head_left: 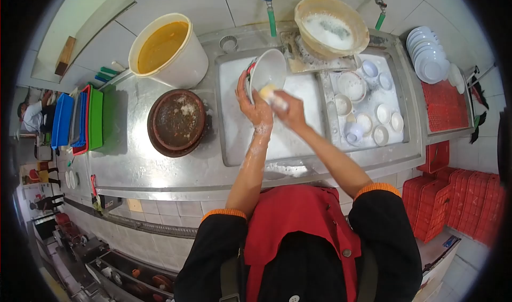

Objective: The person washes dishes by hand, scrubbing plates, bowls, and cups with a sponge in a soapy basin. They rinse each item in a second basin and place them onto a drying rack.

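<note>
My left hand (254, 105) is wrapped round the side of a white bowl (272, 64), tilted with its inside toward my right. Soap suds cling to my left wrist. In my right hand (289, 110), slightly blurred, is a yellow sponge (266, 90) pressed at the bowl's lower inner edge. Both hands are above the left sink basin (234, 142), which is full of white foam. Several small white bowls and cups (352, 87) sit in the foamy right basin beside it.
A white bucket (194, 62) of orange-brown liquid and a brown round dish (178, 121) stand left on the steel counter (125, 166). A beige tub (305, 22) of suds sits behind the sink. Stacked white plates (429, 62) and red crates (426, 200) are at right.
</note>
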`<state>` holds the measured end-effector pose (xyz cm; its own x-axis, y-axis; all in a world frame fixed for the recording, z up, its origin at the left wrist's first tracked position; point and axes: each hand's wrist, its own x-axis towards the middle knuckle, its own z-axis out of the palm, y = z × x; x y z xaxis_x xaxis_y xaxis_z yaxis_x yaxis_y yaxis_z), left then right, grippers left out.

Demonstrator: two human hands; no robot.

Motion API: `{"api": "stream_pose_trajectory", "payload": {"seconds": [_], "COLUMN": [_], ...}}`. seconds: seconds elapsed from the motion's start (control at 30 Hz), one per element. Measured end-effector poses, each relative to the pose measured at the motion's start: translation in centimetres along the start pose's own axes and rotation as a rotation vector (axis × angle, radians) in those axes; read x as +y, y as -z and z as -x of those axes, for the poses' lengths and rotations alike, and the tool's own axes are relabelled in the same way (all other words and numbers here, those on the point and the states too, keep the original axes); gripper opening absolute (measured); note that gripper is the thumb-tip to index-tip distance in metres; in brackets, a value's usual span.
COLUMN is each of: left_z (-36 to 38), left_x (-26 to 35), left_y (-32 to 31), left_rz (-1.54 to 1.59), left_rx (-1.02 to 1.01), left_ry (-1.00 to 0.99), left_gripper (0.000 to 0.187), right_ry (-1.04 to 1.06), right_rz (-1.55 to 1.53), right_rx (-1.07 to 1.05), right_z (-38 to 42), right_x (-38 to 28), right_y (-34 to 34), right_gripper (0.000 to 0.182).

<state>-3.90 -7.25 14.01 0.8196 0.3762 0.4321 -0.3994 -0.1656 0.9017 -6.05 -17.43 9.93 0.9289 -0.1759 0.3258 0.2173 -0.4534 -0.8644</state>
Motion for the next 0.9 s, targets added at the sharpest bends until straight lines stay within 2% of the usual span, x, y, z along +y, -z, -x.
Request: {"api": "stream_pose_trajectory", "payload": {"seconds": [0.03, 0.07, 0.1, 0.17, 0.27, 0.3, 0.37, 0.4, 0.43, 0.5, 0.57, 0.6, 0.63, 0.7, 0.73, 0.77, 0.8, 0.83, 0.87, 0.9], "left_z": [-0.1, -0.1, 0.1, 0.9, 0.3, 0.5, 0.7, 0.6, 0.3, 0.2, 0.6, 1.2, 0.8, -0.1, -0.2, 0.1, -0.1, 0.0, 0.3, 0.4], "left_x": [-0.2, -0.1, 0.0, -0.1, 0.0, 0.2, 0.3, 0.4, 0.4, 0.7, 0.5, 0.4, 0.2, 0.0, -0.1, -0.2, 0.0, -1.4, -4.0, -6.3], "left_y": [0.0, -0.3, -0.3, 0.5, 0.4, 0.5, 0.7, 0.8, 0.7, 0.4, 0.6, 1.5, 1.3, 0.4, 0.6, 1.5, 1.9, 2.3, 2.7, 2.8], "left_rz": [0.028, 0.029, 0.008, -0.020, 0.100, 0.090, -0.059, -0.055, -0.006, 0.035, 0.030, 0.015, 0.050, 0.097, 0.063, 0.014, -0.083, -0.089, -0.061, -0.021], "left_rx": [0.005, 0.008, -0.005, -0.026, 0.044, 0.044, -0.010, -0.013, 0.004, 0.025, 0.017, 0.010, 0.033, 0.066, 0.023, -0.030, -0.131, -0.134, -0.175, -0.210], "left_ry": [0.021, 0.019, 0.013, 0.013, 0.124, 0.130, -0.001, -0.005, 0.036, 0.085, 0.055, 0.063, 0.089, 0.111, 0.105, 0.108, 0.154, 0.161, 0.376, 0.583], "left_gripper": [0.048, 0.048, 0.048, 0.047, 0.047, 0.047, 0.047, 0.047, 0.046, 0.046, 0.047, 0.047, 0.048, 0.048, 0.049, 0.049, 0.049, 0.049, 0.049, 0.048], "right_ry": [0.051, 0.216, 0.214, 0.023, 0.144, 0.038, 0.058, 0.092, 0.329, 0.201, 0.139, 0.100, 0.376, 0.458, 0.361, 0.272, 0.218, 0.260, 0.233, 0.288], "right_rz": [0.001, 0.117, 0.177, 0.247, 0.128, 0.251, 0.214, 0.376, 0.227, 0.273, 0.471, 0.482, 0.519, 0.302, 0.638, 0.740, 0.791, 0.738, 0.752, 0.748], "right_rx": [-0.042, 0.059, 0.067, -0.012, -0.067, -0.115, -0.140, -0.063, -0.047, -0.170, -0.162, -0.197, -0.096, -0.033, -0.138, -0.220, -0.245, -0.178, -0.144, -0.013], "right_z": [0.7, -0.3, -1.7, -1.6, 0.4, -0.9, -3.2, -2.0, -0.5, -0.7, -3.1, -2.5, 0.0, 0.5, -0.2, -2.0, -3.8, -5.1, -6.0, -7.1], "right_x": [-0.7, 1.5, 1.8, 0.7, -0.5, 0.2, 1.0, 1.1, 1.2, 1.0, 2.1, 0.4, 2.4, 1.2, 5.6, 6.5, 4.8, 6.1, 4.5, 3.2], "right_y": [-0.1, -0.3, 0.6, 0.6, -0.1, 0.5, 2.1, 0.3, -0.6, -0.3, 0.9, 0.6, -1.2, -1.0, -1.2, 0.2, 2.0, 2.3, 3.2, 4.1], "right_gripper": [0.030, 0.028, 0.031, 0.033, 0.032, 0.031, 0.033, 0.035, 0.035, 0.040, 0.042, 0.042, 0.039, 0.040, 0.036, 0.033, 0.030, 0.028, 0.029, 0.029]}}
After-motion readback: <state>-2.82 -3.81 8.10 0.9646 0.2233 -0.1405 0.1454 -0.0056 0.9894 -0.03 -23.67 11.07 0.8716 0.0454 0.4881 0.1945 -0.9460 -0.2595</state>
